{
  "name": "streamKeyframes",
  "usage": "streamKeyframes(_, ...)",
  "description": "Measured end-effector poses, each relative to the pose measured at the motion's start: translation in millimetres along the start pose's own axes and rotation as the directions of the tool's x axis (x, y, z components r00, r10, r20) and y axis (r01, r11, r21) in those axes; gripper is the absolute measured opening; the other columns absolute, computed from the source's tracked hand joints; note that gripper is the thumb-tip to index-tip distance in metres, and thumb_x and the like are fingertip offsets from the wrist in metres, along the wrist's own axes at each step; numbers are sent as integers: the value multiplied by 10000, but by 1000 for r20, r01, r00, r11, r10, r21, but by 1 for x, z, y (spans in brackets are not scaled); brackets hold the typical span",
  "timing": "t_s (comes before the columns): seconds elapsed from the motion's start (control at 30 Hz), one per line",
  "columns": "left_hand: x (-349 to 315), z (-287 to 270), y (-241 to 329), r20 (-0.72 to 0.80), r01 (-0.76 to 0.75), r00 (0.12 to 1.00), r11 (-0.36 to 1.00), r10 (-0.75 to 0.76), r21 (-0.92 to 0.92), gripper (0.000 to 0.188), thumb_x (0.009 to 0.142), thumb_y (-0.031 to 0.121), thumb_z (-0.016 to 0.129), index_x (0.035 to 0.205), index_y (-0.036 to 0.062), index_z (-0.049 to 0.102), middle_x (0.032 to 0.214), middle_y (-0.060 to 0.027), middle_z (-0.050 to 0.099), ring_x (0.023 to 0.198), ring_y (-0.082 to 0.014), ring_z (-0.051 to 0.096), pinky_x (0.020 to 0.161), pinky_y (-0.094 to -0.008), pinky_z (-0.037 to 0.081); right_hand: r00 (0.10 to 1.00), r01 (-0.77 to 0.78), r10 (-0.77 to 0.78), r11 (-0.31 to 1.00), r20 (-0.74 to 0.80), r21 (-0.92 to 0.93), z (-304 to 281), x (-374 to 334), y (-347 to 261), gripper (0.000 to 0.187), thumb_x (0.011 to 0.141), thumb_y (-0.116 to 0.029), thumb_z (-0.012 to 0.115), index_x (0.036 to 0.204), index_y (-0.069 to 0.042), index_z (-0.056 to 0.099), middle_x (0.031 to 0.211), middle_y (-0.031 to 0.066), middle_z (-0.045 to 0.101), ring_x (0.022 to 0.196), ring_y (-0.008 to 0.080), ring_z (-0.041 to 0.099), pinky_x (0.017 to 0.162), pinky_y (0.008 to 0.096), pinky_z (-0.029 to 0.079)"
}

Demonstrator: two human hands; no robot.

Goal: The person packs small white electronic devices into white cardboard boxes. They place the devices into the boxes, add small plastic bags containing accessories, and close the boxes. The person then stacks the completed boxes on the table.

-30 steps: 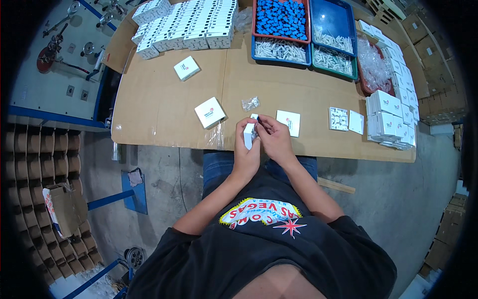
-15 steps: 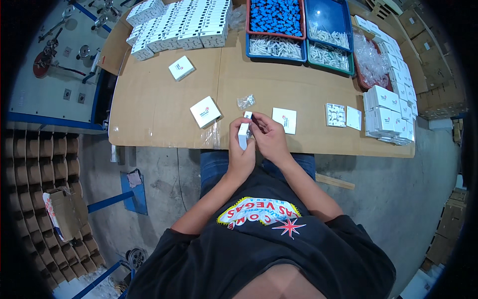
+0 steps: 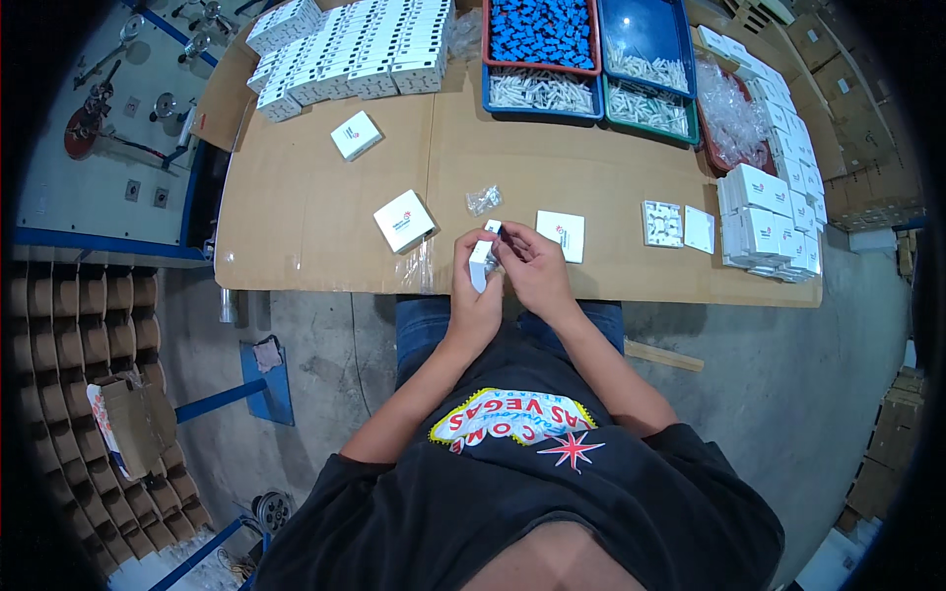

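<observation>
Box (image 3: 482,264) nearer, between both fingers (image 3: 463,258).

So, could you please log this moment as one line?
left hand: holds small white box | right hand: at its top | over cardboard table

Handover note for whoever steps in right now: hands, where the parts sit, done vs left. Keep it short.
Left hand: holds a small white box upright at the near table edge.
Right hand: fingertips at the box's top end, on a small dark part; whether it is in or out is too small to tell.
Nearby on the cardboard table top: small clear bag, closed white boxes left and right of the hands.
Done: rows of closed boxes far left, stack at right.
Left: box in hand not yet closed or set down; trays of blue and white parts remain.
</observation>
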State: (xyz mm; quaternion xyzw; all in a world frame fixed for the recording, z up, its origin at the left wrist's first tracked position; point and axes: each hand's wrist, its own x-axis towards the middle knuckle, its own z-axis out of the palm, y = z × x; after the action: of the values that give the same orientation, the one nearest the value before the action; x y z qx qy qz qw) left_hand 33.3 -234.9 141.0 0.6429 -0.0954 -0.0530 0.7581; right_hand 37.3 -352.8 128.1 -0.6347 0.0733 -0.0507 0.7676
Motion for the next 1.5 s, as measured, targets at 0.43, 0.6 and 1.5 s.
streamKeyframes(0.43, 15, -23, -25, 23, 247, 964, 855, -266, -457, 440, 993, 154, 505, 1419, 112, 406, 1175, -79, 561, 1072, -157, 581, 923, -314, 502, 958, 275, -212, 865, 193, -420, -10, -13, -7, 218, 875, -83, 740, 1072, -14, 680, 1288, 140, 622, 1027, 249, 681, 840, 330, 544)
streamKeyframes(0.6, 18, -29, -36, 5, 270, 953, 845, -302, -462, 387, 1031, 206, 494, 1397, 102, 426, 1174, -75, 566, 1068, -154, 589, 911, -310, 505, 956, 284, -215, 850, 199, -444, -6, -9, 7, 188, 886, -82, 729, 1043, 2, 669, 1209, 123, 650, 965, 230, 678, 793, 320, 538)
streamKeyframes(1.5, 24, -56, -15, 323, 503, 861, 564, -392, -655, 633, 1060, 588, 317, 1505, 145, 396, 1339, -245, 602, 1194, -401, 634, 995, -567, 518, 987, 6, -95, 832, -130, -555, -17, 21, -6, 330, 954, -244, 724, 793, 33, 649, 710, 133, 672, 660, 173, 654, 618, 332, 505)
